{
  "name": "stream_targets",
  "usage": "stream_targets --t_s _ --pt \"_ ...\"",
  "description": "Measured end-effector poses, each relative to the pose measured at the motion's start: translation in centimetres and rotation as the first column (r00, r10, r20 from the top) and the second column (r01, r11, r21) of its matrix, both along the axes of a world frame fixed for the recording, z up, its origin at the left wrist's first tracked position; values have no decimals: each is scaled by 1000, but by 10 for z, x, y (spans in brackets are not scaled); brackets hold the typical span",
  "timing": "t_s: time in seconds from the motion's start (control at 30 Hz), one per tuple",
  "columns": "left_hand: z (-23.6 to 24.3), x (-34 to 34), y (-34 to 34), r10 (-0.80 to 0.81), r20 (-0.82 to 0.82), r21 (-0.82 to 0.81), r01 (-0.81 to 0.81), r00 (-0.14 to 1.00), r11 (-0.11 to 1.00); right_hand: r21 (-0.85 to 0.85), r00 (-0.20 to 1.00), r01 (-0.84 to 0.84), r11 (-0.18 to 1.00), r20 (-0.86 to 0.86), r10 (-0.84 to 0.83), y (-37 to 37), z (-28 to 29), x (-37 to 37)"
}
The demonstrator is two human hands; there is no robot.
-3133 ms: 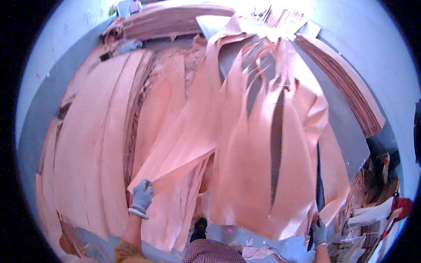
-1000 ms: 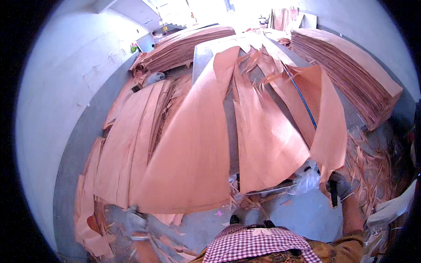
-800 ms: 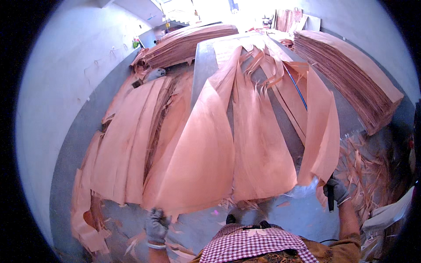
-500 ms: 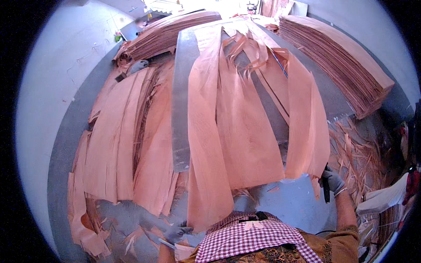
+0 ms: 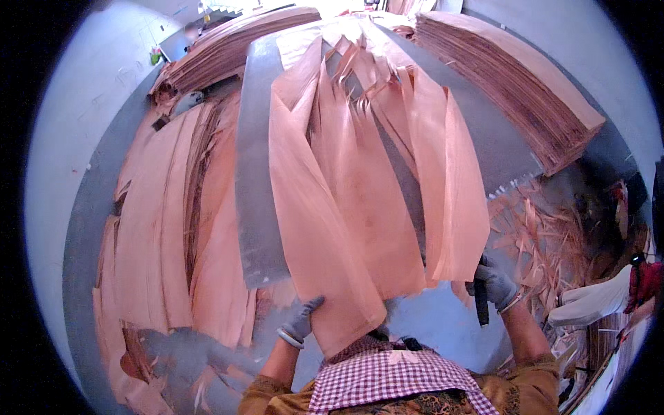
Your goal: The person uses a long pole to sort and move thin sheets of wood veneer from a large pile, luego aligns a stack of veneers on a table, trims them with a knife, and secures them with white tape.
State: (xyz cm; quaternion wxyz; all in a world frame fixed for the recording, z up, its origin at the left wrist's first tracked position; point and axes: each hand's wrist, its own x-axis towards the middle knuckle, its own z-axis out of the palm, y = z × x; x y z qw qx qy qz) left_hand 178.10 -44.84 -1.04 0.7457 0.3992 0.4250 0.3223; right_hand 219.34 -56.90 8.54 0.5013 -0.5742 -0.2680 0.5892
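Long pinkish-tan wood veneer sheets lie over a grey tabletop (image 5: 257, 228), their near ends hanging off its edge toward me. My left hand (image 5: 300, 324), in a grey glove, is closed on the left edge of the left veneer sheet (image 5: 339, 277), close to its near end. This sheet slants across the middle veneer sheet (image 5: 384, 228). At the near corner of the folded right veneer sheet (image 5: 453, 207), my gloved right hand (image 5: 496, 282) is closed around a black-handled tool (image 5: 481, 304). The tool's working end is hidden, as are the fingertips by the sheet.
Veneer stacks stand at the back left (image 5: 228, 52) and back right (image 5: 512, 83). More veneer sheets (image 5: 155, 228) lie on the left. Torn veneer scraps (image 5: 539, 235) litter the floor on the right, near a white cloth-like bundle (image 5: 591, 304). A wall runs along the left.
My left hand has risen and moved right onto the left sheet's edge, and that sheet's near end has shifted right. My right hand still holds the tool. The whole view has shifted slightly.
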Motion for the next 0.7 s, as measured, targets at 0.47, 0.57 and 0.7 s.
stream_targets --t_s 0.47,0.57,0.7 --pt "57 72 283 77 71 -117 -69 994 991 327 999 -31 945 -31 43 283 27 58" --pt "81 56 311 2 23 9 -2 1000 1000 372 938 -27 928 -312 153 297 27 108" --pt "101 -9 298 -41 -299 346 148 953 926 89 960 38 995 274 -62 213 -5 162"
